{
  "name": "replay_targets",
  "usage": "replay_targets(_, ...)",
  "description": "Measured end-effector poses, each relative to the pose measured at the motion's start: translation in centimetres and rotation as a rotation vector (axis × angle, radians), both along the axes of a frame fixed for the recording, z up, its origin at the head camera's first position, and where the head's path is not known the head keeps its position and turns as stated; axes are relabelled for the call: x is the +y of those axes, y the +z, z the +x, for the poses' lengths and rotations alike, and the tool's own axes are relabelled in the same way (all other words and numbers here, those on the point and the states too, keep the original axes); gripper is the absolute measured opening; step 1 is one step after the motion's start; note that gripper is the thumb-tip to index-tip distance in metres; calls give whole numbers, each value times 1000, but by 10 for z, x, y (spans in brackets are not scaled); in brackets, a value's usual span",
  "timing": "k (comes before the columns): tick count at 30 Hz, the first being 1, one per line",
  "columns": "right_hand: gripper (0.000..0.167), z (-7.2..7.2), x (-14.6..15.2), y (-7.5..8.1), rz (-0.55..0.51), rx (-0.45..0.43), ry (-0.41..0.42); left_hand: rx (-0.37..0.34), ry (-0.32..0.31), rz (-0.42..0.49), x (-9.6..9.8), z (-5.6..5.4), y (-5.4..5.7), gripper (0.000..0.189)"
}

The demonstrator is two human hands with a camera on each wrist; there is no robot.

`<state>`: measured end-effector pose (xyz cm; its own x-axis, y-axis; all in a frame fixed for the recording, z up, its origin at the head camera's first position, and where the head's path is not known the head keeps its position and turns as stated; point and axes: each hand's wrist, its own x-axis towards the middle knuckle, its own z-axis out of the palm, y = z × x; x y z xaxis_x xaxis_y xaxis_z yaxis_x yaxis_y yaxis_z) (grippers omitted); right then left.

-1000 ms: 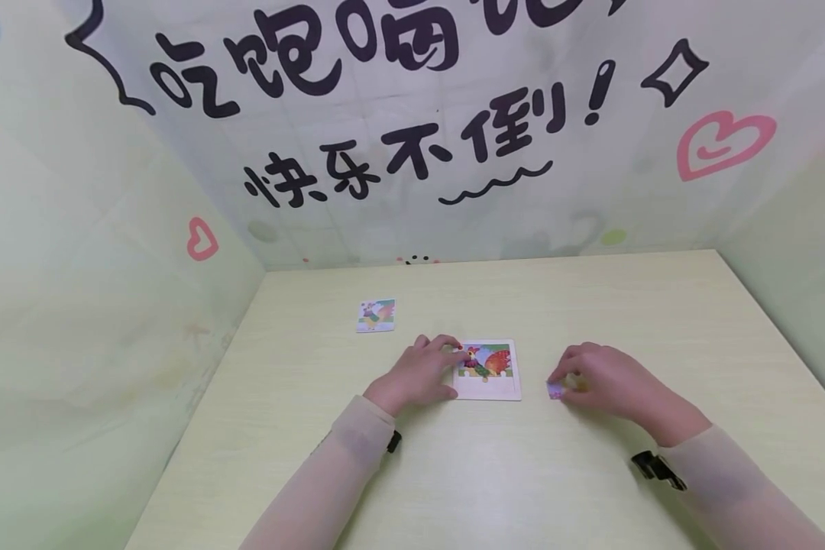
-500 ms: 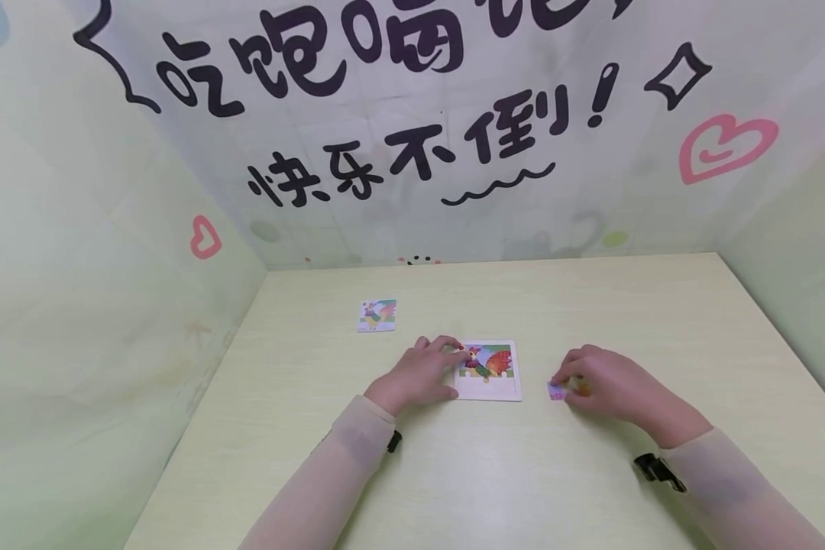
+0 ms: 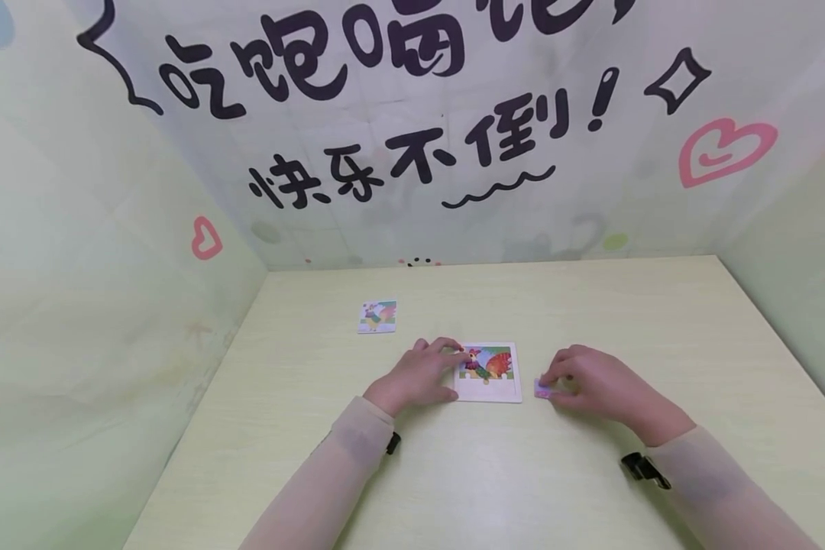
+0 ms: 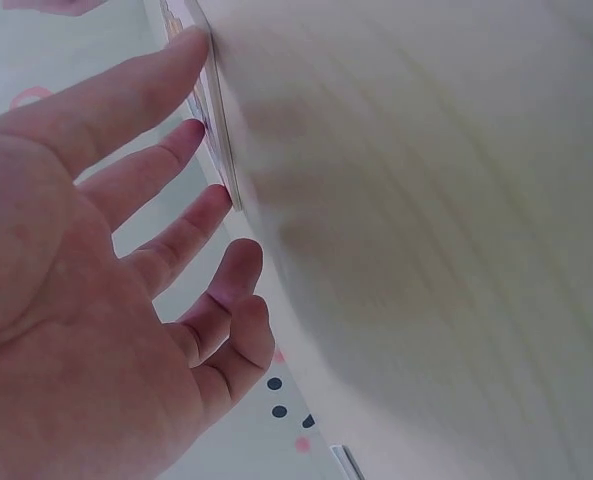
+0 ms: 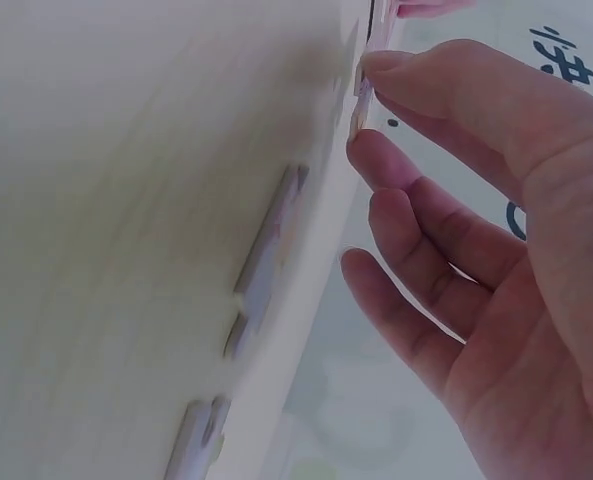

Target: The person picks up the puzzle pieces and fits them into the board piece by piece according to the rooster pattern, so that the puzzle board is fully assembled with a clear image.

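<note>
Looking thin and stiff, the small puzzle piece (image 3: 541, 389) should be light to handle; I would take it by its edges, because its flat face may slip under a finger, and strong bending could crease it. It is just to the right of the puzzle board (image 3: 491, 393), apart from it, low over or on the desk (image 3: 454, 473); I cannot tell which. The right hand (image 3: 596, 384) pinches it between thumb and fingertips. The left hand (image 3: 419, 374) is spread, its thumb and some fingertips touching the puzzle board's left side. More pieces (image 5: 266, 265) lie on the desk.
</note>
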<state>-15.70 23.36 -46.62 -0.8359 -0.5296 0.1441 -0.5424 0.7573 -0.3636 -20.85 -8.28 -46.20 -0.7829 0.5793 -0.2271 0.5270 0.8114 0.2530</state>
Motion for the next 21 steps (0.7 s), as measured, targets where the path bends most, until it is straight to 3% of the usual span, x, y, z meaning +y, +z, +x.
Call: replay_targets(21, 9, -18, -67, -8, 16, 218, 99, 22, -36, -39, -2, -3, -3, 71)
